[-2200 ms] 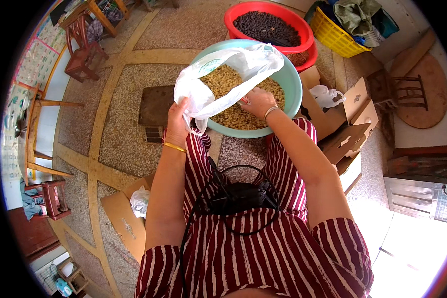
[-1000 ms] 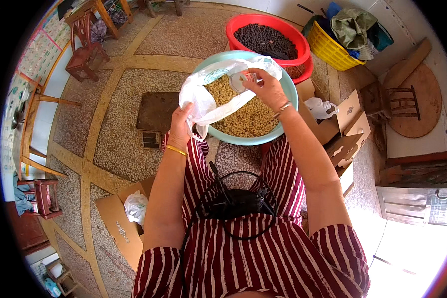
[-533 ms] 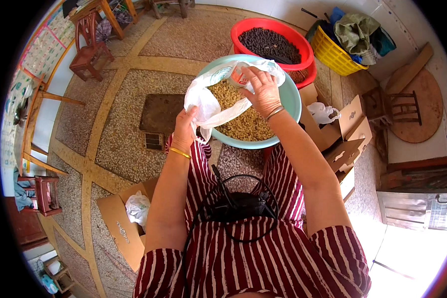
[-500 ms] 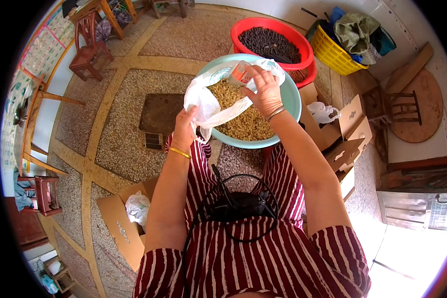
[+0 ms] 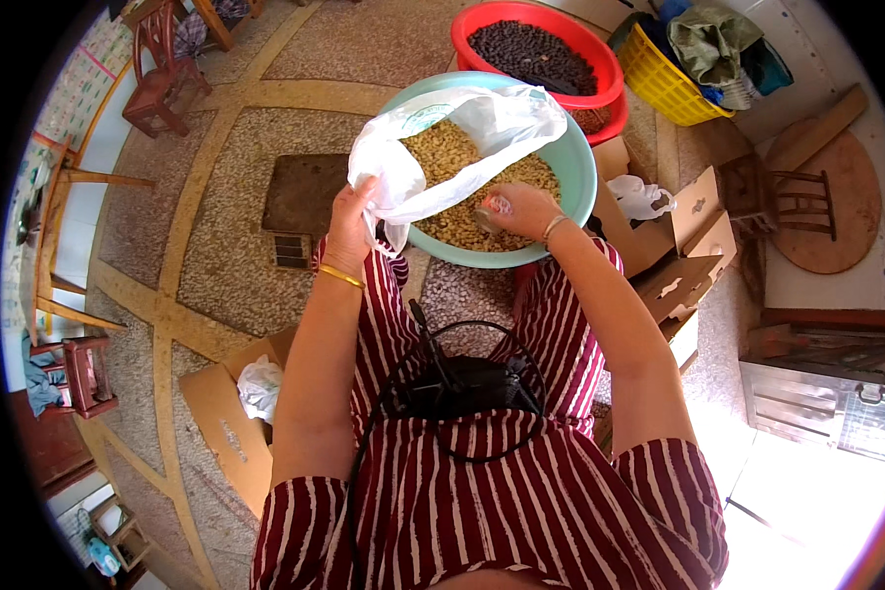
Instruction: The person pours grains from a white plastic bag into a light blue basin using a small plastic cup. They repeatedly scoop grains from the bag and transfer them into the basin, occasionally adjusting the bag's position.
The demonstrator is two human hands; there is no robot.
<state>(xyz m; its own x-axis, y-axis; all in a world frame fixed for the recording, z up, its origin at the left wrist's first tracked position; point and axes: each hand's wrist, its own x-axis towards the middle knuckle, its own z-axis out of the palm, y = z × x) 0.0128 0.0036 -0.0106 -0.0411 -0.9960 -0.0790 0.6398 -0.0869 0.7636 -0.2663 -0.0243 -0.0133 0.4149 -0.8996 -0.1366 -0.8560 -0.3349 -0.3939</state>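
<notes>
My left hand (image 5: 350, 221) is closed on the edge of a white plastic bag (image 5: 388, 175), whose mouth is spread wide over the left part of a pale blue basin (image 5: 582, 182). Small yellowish-beige pieces (image 5: 444, 149), like dried food bits, fill the basin. Down among them at the basin's near right, my right hand (image 5: 529, 210) is closed around a clear plastic cup (image 5: 492, 208) with some red print. Fingers and pieces hide much of the cup. The bag's near rim crosses just beyond my right hand.
Behind the blue basin stands a red basin (image 5: 612, 77) of dark pieces, stacked over another red one. A yellow basket (image 5: 659, 84) holds cloth and sacks at the far right. Open cardboard boxes (image 5: 696, 246) flank me. A black pouch (image 5: 467, 390) with a cable lies on my lap.
My right hand has drawn the cup out of the bag's mouth and lowered it toward me into the beige pieces. The bag's mouth now shows more widely spread, still in my left hand.
</notes>
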